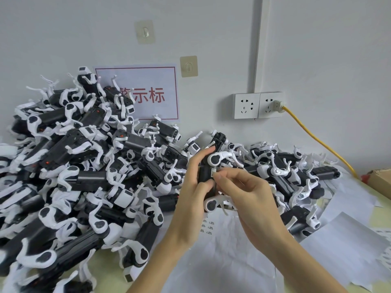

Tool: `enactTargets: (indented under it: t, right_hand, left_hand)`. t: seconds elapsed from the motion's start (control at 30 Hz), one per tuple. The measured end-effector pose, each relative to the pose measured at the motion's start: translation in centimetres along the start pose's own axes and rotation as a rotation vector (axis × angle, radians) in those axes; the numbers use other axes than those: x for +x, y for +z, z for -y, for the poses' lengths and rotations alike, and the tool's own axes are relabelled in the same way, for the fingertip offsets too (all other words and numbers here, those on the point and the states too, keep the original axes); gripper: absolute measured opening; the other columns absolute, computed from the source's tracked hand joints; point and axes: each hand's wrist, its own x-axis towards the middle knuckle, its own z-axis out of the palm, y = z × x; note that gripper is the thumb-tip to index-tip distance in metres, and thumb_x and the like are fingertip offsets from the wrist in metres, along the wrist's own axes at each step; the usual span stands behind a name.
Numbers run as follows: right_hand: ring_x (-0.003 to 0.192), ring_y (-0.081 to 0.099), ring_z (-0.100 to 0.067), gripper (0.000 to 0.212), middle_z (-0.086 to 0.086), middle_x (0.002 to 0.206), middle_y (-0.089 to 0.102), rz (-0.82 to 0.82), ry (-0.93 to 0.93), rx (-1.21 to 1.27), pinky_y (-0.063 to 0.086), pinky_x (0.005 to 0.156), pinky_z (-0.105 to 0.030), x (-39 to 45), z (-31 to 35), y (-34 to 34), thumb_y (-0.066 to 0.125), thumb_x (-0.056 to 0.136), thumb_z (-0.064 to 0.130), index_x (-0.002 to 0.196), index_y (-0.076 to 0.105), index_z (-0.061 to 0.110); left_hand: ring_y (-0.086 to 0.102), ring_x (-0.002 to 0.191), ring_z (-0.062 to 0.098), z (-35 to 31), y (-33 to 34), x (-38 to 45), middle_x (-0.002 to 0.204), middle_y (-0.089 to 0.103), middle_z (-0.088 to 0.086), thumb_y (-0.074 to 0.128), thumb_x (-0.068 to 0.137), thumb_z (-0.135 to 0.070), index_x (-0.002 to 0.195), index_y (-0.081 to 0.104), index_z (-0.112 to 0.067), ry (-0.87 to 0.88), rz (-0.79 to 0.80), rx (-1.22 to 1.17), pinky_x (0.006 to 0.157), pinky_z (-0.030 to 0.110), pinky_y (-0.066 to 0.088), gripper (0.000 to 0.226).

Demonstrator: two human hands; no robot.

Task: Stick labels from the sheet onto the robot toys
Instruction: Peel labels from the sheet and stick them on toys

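Observation:
My left hand (195,182) grips a black-and-white robot dog toy (213,159) upright above the table, fingers curled round its black body. My right hand (243,191) pinches a small white label (214,172) against the side of that body with thumb and forefinger. Below the hands lies the white label sheet (213,246), with a few small printed labels (206,226) left on its upper part.
A big heap of the same robot dog toys (80,166) fills the left side, and a lower heap (296,174) lies on the right. Loose white backing sheets (347,240) cover the right. A cardboard box (380,182), a yellow cable (317,140) and wall sockets (258,105) are on the right.

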Motion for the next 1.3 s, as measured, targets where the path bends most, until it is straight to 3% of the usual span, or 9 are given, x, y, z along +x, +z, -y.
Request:
enactTargets:
  t: [0.1,0.2,0.33,0.4,0.53,0.8,0.97,1.2,1.3]
  right_hand:
    - [0.088,0.072,-0.029,0.011,-0.013,0.089,0.074,-0.008,-0.005,-0.030,0.057,0.089,-0.046,-0.07,0.03,0.06,0.077,0.093,0.019,0.089,0.079,0.010]
    - [0.088,0.072,-0.029,0.010,-0.012,0.090,0.075,-0.014,0.000,-0.043,0.055,0.093,-0.050,-0.24,0.03,0.15,0.077,0.094,0.018,0.089,0.079,0.010]
    - [0.094,0.073,-0.039,0.017,-0.013,0.093,0.075,-0.036,-0.005,-0.058,0.054,0.098,-0.061,-0.40,0.00,0.39,0.079,0.089,0.027,0.091,0.079,0.010]
    - [0.096,0.073,-0.037,0.012,-0.013,0.093,0.075,-0.046,-0.016,-0.071,0.054,0.098,-0.061,-0.45,0.02,0.46,0.079,0.092,0.023,0.091,0.080,0.012]
    - [0.099,0.073,-0.031,0.008,-0.011,0.094,0.076,-0.071,-0.030,-0.098,0.056,0.096,-0.057,-0.62,0.07,0.56,0.077,0.094,0.020,0.089,0.080,0.014]
    - [0.097,0.071,-0.042,0.012,-0.015,0.094,0.075,-0.088,-0.005,-0.096,0.053,0.090,-0.068,-0.71,0.32,0.69,0.077,0.094,0.025,0.093,0.080,0.013]
    - [0.099,0.072,-0.042,0.011,-0.014,0.094,0.076,-0.092,0.007,-0.094,0.053,0.090,-0.068,-0.72,0.40,0.78,0.077,0.094,0.025,0.093,0.080,0.014]
    - [0.096,0.073,-0.038,0.013,-0.011,0.089,0.077,-0.094,0.017,-0.094,0.054,0.093,-0.064,-0.73,0.39,0.84,0.077,0.093,0.028,0.092,0.081,0.016]
    - [0.096,0.072,-0.041,0.013,-0.011,0.089,0.078,-0.091,0.021,-0.082,0.053,0.094,-0.067,-0.73,0.32,0.86,0.078,0.093,0.029,0.093,0.081,0.016]
  left_hand:
    - [0.063,0.126,0.026,0.22,0.13,0.01,0.143,0.060,0.013,0.038,0.098,-0.017,0.146,0.051,-0.044,-0.021,-0.012,-0.009,0.096,0.037,0.055,0.057]
    - [0.065,0.115,0.021,0.38,0.17,0.03,0.138,0.061,0.018,0.037,0.099,-0.017,0.146,0.051,-0.043,-0.011,-0.024,0.004,0.088,0.028,0.055,0.056]
    - [0.064,0.125,0.030,0.71,0.26,0.09,0.138,0.062,0.019,0.038,0.103,-0.024,0.145,0.051,-0.044,0.009,-0.051,0.034,0.091,0.030,0.056,0.049]
    - [0.062,0.128,0.031,0.75,0.26,0.07,0.138,0.062,0.019,0.039,0.103,-0.026,0.145,0.051,-0.046,0.010,-0.063,0.055,0.093,0.033,0.056,0.047]
    - [0.061,0.129,0.035,0.60,0.30,0.02,0.137,0.061,0.020,0.041,0.103,-0.029,0.144,0.051,-0.048,0.013,-0.079,0.077,0.104,0.051,0.055,0.046]
    - [0.060,0.130,0.034,0.61,0.35,-0.02,0.137,0.061,0.023,0.042,0.103,-0.029,0.143,0.051,-0.050,0.007,-0.077,0.088,0.097,0.043,0.057,0.046]
    - [0.057,0.136,0.034,0.65,0.32,0.01,0.141,0.062,0.018,0.042,0.104,-0.030,0.145,0.050,-0.049,0.015,-0.078,0.115,0.108,0.055,0.051,0.045]
    - [0.059,0.135,0.032,0.67,0.34,0.00,0.143,0.060,0.018,0.041,0.105,-0.030,0.145,0.051,-0.049,0.005,-0.073,0.093,0.097,0.047,0.061,0.045]
    - [0.058,0.136,0.031,0.73,0.36,0.00,0.145,0.059,0.018,0.041,0.106,-0.031,0.145,0.050,-0.049,0.003,-0.073,0.106,0.100,0.049,0.059,0.044]
